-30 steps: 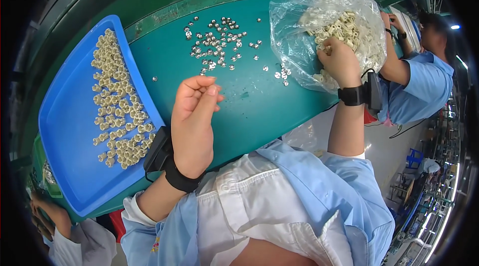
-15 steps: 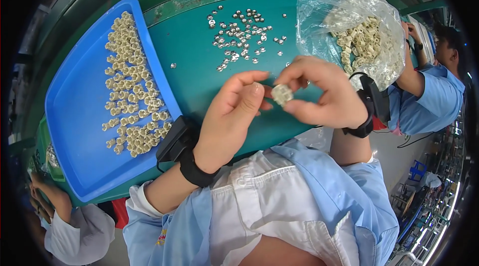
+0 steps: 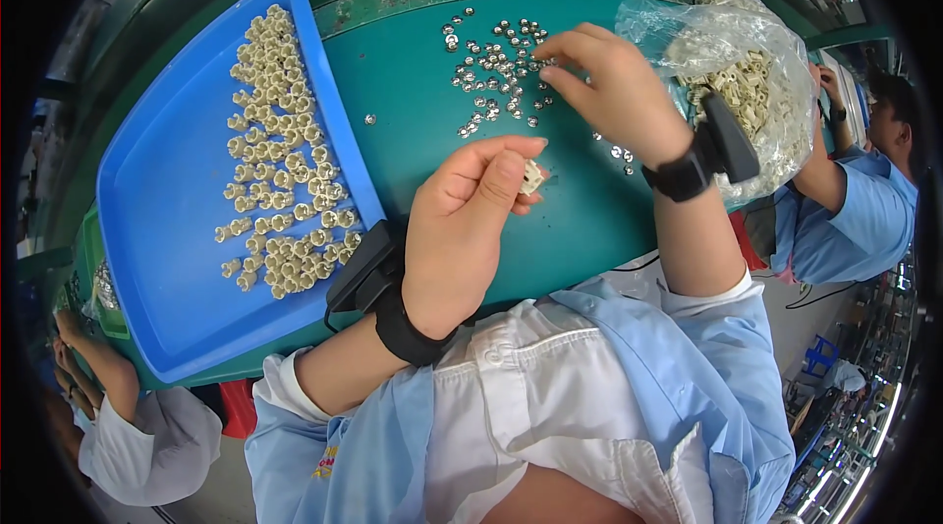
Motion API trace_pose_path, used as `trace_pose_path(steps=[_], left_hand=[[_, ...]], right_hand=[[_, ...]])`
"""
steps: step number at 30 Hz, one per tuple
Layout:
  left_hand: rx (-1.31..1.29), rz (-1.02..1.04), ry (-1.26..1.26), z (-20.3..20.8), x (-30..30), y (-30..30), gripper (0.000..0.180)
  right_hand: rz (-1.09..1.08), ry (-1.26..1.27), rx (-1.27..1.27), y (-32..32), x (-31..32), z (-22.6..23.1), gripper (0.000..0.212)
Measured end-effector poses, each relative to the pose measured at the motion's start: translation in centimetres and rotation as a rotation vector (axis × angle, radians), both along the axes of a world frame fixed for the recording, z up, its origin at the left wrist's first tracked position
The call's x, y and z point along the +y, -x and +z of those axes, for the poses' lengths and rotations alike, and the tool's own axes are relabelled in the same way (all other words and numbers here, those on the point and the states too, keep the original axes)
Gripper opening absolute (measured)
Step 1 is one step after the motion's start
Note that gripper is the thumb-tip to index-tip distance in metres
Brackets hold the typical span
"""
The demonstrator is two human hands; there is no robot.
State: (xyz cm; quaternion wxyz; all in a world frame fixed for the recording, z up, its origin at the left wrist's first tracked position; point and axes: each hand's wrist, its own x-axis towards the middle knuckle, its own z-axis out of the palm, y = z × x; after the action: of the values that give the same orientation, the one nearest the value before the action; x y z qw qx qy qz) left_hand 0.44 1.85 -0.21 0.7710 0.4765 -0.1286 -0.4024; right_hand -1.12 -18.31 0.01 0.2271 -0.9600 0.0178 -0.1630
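Observation:
Between the thumb and fingers of my left hand (image 3: 464, 229) is a small cream plastic fitting (image 3: 531, 177), partly covered by the fingertips. My right hand (image 3: 621, 92) is stretched over the scattered small shiny metal pieces (image 3: 488, 82), thumb and forefinger apart, with the fingertips at the right side of the group. No held piece shows in it. Left of my hands is a blue tray (image 3: 172, 210), with many similar cream fittings (image 3: 280, 156) standing and lying along its right half.
A clear plastic bag (image 3: 786, 121) full of cream fittings lies open at the right of the green worktop (image 3: 580, 229). One person (image 3: 845, 200) works beyond it at the right, another (image 3: 147, 436) at the lower left. A green tray (image 3: 98, 278) lies past the blue one.
My right hand has let go of the cream fitting and moved away and up to the metal pieces. The fitting stays in my left hand. The view has shifted slightly.

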Motion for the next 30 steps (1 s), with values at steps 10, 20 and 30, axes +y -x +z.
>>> trace_pose_path(steps=[10, 20, 30], left_hand=[[0.071, 0.119, 0.015, 0.0, -0.3, -0.1, 0.023], [0.01, 0.123, 0.014, -0.5, -0.5, -0.4, 0.019], [-0.03, 0.125, -0.029, -0.5, -0.5, -0.2, 0.02]], right_hand=[[-0.053, 0.095, 0.027, -1.1, -0.3, -2.2, 0.008], [-0.018, -0.128, -0.118, -0.5, -0.2, -1.5, 0.004], [0.058, -0.306, -0.033, -0.1, -0.1, -0.8, 0.004]])
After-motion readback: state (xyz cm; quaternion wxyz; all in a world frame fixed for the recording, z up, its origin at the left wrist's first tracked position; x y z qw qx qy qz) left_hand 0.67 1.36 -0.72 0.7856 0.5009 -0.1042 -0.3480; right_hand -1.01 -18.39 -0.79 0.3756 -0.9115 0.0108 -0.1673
